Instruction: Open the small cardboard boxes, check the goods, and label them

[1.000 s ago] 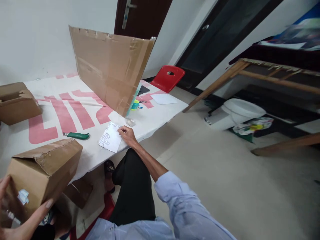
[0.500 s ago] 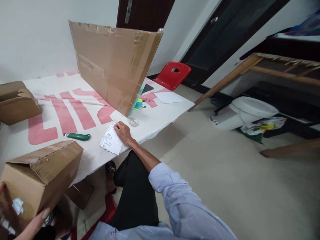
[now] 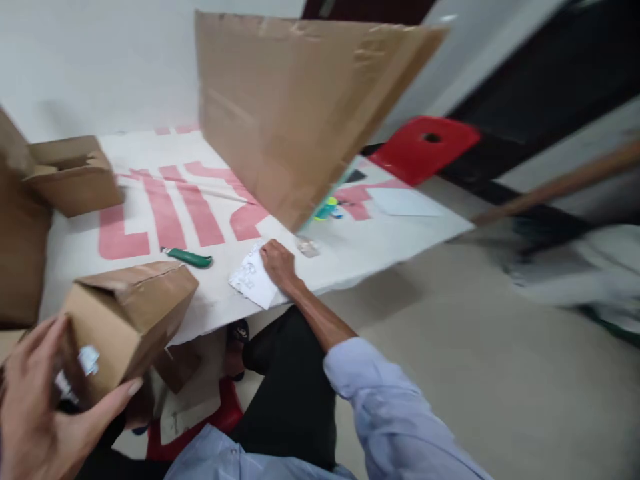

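Note:
At the lower left, my left hand [image 3: 50, 407] grips the near end of a brown cardboard box [image 3: 155, 300], thumb along its lower edge and fingers at its far side. A small pale-blue sticker [image 3: 89, 360] is on the box's near face. My right hand [image 3: 280, 263] is closed at the upper right edge of a white sheet [image 3: 255, 283] printed with small outlined shapes; its fingertips are partly hidden. Between box and sheet lies a green utility knife [image 3: 189, 257]. A small clear packet [image 3: 307, 247] sits just right of my right hand.
A large cardboard panel [image 3: 300, 100] stands upright on the table [image 3: 240, 233]. Another open box [image 3: 83, 177] is at the left, beside a taller cardboard piece [image 3: 23, 247]. Tape rolls [image 3: 327, 209], white paper [image 3: 405, 201] and a red chair [image 3: 425, 147] are at the right.
The view has swung left, so everything appears further right. More of my left hand shows on the box. My right hand stays on the sheet.

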`<state>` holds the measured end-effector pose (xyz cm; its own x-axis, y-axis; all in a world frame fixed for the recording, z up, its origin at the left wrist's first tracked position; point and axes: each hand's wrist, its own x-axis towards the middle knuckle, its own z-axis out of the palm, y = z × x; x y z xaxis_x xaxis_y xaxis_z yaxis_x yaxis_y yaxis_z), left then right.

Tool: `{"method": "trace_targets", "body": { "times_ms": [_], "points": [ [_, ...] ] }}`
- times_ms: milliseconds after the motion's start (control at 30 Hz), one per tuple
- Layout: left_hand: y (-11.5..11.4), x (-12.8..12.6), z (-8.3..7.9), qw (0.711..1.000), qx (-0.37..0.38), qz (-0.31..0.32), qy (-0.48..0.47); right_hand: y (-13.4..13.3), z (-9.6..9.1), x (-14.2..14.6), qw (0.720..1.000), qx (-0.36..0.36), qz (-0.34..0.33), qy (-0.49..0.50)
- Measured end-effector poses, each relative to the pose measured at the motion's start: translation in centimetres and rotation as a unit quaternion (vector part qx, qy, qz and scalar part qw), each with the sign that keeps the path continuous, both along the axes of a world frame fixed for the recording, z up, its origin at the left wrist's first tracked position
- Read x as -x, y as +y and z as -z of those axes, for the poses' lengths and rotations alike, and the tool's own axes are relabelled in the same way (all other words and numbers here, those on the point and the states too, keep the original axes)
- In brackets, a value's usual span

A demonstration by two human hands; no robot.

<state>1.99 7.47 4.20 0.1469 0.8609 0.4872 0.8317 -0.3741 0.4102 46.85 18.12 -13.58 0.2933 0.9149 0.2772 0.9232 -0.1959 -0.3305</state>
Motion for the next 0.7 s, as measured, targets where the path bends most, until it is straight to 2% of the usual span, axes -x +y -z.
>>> {"method": "trace_targets", "body": {
  "times_ms": [200,300,400,467,567,633,700],
  "points": [
    [-1.3,-0.1,-0.8,0.997,0.063,0.029,0.029,-1.8,1.8,-0.3,0.997,0.014,-0.048,-0.061],
    [-1.8,0.3,-0.7,0.993,0.111,0.042,0.018,-2.7,1.2,-0.4,0.993,0.048,-0.075,-0.082],
    [-2.0,0.4,-0.6,0.990,0.129,0.063,-0.007,-3.1,-0.6,0.3,0.992,0.068,-0.060,-0.083],
    [-2.1,0.3,-0.4,0.989,0.126,0.071,-0.022,-3.2,-2.7,1.7,0.995,0.041,-0.060,-0.074],
    [-2.1,0.0,-0.3,0.989,0.122,0.071,-0.033,-4.1,-8.1,5.9,0.985,-0.103,-0.139,-0.028],
    [-2.0,-0.4,-0.3,0.990,0.117,0.069,-0.037,-5.5,-12.6,9.9,0.944,-0.219,-0.245,0.035],
    [-2.0,-0.8,-0.4,0.991,0.112,0.067,-0.041,-7.2,-17.1,14.1,0.886,-0.281,-0.364,0.057]
  ]
}}
